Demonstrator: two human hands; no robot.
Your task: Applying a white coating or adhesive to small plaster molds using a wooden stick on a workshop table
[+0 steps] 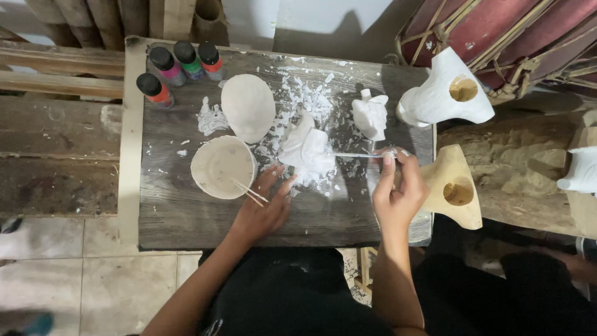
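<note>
A lumpy white plaster figure (306, 149) stands at the middle of a dark wooden board (186, 218), ringed by white chips and dust. My right hand (398, 190) grips a thin white tool (357, 155) whose tip touches the figure's right side. My left hand (264, 205) rests on the board with its fingertips against the figure's lower left edge. Just left of that hand sits a white bowl (222, 167) with thin sticks (249, 191) leaning on its rim.
A white oval mask form (249, 107) and a small white figure (370, 115) lie on the board. Several capped paint bottles (180, 65) stand at its back left. White (444, 93) and tan (453, 186) carved pieces sit to the right, beside a log.
</note>
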